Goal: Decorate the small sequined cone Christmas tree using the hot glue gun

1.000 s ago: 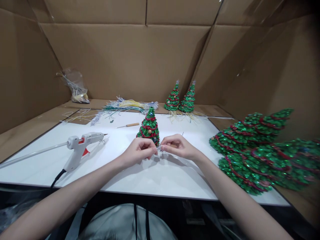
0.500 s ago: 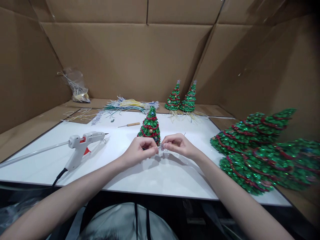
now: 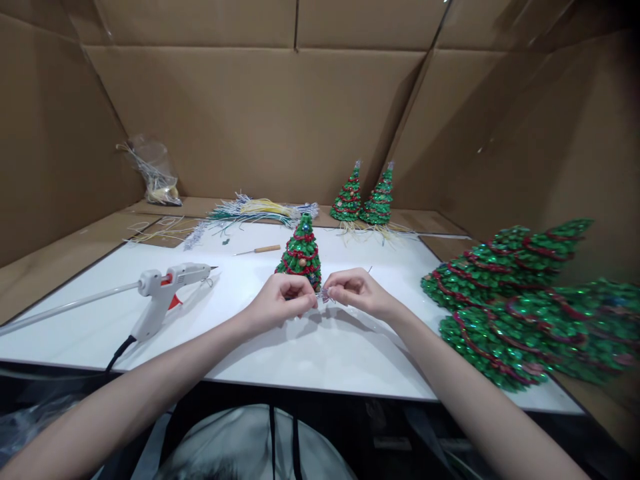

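Observation:
My left hand (image 3: 286,297) and my right hand (image 3: 361,292) meet at the middle of the white tabletop, thumbs and forefingers pinched. Between the fingertips is a small shiny silvery tinsel piece (image 3: 326,295), gripped from both sides; its exact shape is too small to make out. Just behind my fingers stands a small green Christmas tree (image 3: 301,253) with red garland and coloured baubles, its lower part partly covered by my left hand. A thin dark wire end (image 3: 370,269) sticks up beyond my right hand.
A white glue gun (image 3: 160,300) with a glue stick lies left. Behind are a wooden-handled awl (image 3: 267,249), bundled wires (image 3: 265,210) and a plastic bag (image 3: 157,173). Two finished-looking trees (image 3: 347,200) stand at the back; several larger trees (image 3: 500,313) lie right. Cardboard walls (image 3: 250,107) surround the table.

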Available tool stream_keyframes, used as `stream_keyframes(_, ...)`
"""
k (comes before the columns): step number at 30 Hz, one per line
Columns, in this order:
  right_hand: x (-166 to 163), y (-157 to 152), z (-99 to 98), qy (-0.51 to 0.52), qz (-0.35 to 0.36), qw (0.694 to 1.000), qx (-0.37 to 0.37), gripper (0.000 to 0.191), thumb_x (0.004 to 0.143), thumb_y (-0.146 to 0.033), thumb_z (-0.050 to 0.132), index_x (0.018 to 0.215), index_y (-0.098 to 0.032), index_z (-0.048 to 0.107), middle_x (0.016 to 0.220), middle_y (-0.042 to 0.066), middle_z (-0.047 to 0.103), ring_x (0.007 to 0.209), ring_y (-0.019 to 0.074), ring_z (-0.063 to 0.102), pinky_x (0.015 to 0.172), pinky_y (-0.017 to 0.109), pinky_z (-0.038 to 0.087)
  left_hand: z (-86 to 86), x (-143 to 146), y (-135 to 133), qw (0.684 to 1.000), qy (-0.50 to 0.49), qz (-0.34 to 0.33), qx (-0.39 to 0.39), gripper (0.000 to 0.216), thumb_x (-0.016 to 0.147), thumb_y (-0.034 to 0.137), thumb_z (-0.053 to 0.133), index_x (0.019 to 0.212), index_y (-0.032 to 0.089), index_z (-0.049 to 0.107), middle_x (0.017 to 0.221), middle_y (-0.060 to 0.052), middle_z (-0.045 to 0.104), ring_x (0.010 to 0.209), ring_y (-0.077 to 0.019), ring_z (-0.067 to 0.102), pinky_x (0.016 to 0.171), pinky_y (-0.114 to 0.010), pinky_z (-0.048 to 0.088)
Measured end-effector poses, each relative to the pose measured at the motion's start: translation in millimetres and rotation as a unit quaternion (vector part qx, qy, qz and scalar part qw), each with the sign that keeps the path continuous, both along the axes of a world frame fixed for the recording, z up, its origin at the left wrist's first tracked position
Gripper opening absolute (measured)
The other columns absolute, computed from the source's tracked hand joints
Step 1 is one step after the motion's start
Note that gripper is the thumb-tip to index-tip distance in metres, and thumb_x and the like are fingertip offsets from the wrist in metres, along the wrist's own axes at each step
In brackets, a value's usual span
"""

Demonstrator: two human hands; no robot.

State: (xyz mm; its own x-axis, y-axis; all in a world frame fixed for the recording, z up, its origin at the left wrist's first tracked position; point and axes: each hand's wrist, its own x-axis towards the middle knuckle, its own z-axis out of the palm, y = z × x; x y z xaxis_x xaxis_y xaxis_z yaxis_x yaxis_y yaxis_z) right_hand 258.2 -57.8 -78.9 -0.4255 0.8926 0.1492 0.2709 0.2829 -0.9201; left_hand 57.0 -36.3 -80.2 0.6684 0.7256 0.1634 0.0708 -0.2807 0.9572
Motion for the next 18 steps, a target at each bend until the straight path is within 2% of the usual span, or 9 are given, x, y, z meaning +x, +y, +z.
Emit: stream_keyframes(18, 1.0, -0.1, -1.6, 0.004, -0.004, 1.0, -0.005, 0.045, 0.076, -0.055, 0.058, 0.073, -0.01, 0.063, 0.053, -0.001, 0.044, 0.047, 0.0066, 0.029, 0.043, 0.023, 0.02, -0.5, -1.3, 0.5, 1.0, -0.005, -0.012, 0.001, 0.013, 0.075, 0.021, 0.057, 0.068, 0.012, 0.061, 0.053, 0.003, 0.05, 0.048, -0.0067, 0.045, 0.046, -0.017, 0.032)
